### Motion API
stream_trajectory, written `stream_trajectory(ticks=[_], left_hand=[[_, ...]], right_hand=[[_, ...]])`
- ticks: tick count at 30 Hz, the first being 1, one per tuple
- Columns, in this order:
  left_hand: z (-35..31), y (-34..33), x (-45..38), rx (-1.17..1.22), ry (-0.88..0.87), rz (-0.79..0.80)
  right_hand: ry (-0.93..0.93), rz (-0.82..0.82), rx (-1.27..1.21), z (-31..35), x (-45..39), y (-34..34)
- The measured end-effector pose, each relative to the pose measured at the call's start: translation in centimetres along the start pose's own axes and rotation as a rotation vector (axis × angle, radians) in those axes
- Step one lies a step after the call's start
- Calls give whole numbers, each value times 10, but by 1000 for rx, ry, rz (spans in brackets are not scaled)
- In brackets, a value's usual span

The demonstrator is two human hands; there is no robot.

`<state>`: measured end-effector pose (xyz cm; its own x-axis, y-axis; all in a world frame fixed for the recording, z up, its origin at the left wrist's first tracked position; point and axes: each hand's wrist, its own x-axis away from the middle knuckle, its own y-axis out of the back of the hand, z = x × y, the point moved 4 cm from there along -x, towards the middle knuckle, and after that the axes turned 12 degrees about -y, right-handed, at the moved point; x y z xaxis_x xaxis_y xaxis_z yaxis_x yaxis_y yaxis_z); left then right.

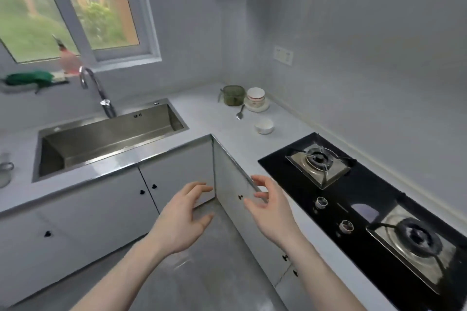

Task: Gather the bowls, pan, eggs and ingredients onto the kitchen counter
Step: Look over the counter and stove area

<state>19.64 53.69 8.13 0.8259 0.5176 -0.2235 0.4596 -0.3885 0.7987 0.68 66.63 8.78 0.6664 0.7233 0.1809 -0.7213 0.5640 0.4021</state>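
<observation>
Both hands, left hand [184, 212] and right hand [267, 206], hover spread and empty before the worktop [202, 108] corner, where bowls [256, 98] already wait beyond, likely gathered for cooking.

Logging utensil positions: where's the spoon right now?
Head view, upper centre-right: the spoon lies on the corner counter, just left of the stacked bowls, below the green container.
</observation>
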Motion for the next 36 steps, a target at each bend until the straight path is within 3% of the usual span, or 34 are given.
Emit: stream_trajectory(ticks=[12,22,32,36], left_hand=[[122,87,-9,-30,212,-146],[212,162,-36,-102,427,-330],[305,228,58,-122,727,-516],[354,268,98,-141,795,-551]], right_hand=[[124,256,89,91,-98,-130],[222,611,197,162,-204,-238],[318,939,295,229,-209,-403],[369,959,366,252,-202,-470]])
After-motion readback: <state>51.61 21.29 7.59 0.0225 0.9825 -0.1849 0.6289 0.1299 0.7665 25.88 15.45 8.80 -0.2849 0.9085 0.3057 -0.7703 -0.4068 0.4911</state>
